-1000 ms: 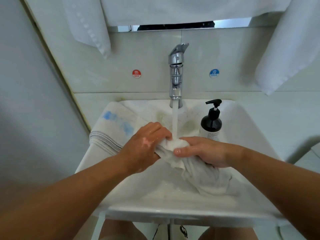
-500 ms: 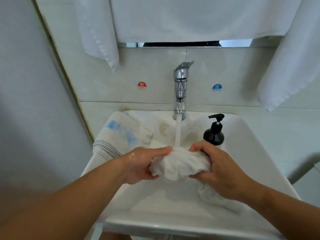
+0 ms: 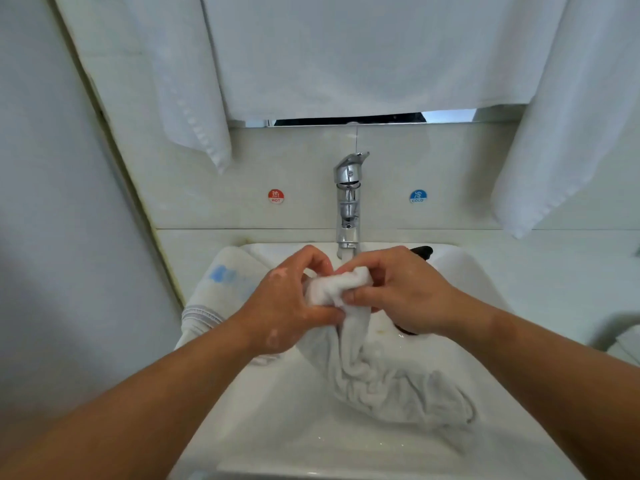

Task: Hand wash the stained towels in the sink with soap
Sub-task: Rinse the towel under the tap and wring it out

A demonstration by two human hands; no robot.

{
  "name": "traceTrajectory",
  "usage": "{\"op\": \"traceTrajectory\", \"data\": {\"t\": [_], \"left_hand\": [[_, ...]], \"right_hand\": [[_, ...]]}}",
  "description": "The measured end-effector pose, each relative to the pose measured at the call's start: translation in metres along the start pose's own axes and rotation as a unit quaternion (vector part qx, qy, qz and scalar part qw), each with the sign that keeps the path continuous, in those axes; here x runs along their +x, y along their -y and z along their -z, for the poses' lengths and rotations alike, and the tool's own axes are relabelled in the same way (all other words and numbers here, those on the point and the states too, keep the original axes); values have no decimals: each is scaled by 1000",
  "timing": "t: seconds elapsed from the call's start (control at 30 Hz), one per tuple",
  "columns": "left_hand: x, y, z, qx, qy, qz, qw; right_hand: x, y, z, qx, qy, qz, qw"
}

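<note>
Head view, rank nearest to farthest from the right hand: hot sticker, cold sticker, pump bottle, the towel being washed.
1. The towel: gripped in the right hand, under the faucet.
2. The pump bottle: just behind the hand, mostly hidden.
3. The cold sticker: on the wall, right of the faucet.
4. The hot sticker: on the wall, left of the faucet.

Pale tiled wall (image 3: 298, 164), grey side wall (image 3: 52, 237), mirror strip (image 3: 446, 116) above

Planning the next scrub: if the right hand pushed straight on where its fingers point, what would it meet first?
The bunched towel it pinches, then probably the left hand just behind it; depth is unclear.
</note>
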State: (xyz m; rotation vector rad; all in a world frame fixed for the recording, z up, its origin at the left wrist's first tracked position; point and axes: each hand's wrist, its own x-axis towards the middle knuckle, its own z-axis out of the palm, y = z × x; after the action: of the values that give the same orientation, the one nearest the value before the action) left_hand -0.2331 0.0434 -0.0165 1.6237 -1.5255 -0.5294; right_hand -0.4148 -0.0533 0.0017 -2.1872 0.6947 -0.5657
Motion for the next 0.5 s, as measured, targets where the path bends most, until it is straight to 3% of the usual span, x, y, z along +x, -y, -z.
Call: {"op": "traceTrajectory", "data": {"t": [0.17,0.3,0.43,0.5], "left_hand": [[1,-12,27,90,112,5,990],[16,-49,54,144,89,-48,984],[40,-101,83,164,12,-93,982],[46,-123,100,182,17,-105,977]], "right_hand": [[-9,16,15,-45,-66,50,996],[-5,46,51,-43,-84,91,991],[1,81,97,54,-111,126,984],[1,92,114,62,-115,141,981]]}}
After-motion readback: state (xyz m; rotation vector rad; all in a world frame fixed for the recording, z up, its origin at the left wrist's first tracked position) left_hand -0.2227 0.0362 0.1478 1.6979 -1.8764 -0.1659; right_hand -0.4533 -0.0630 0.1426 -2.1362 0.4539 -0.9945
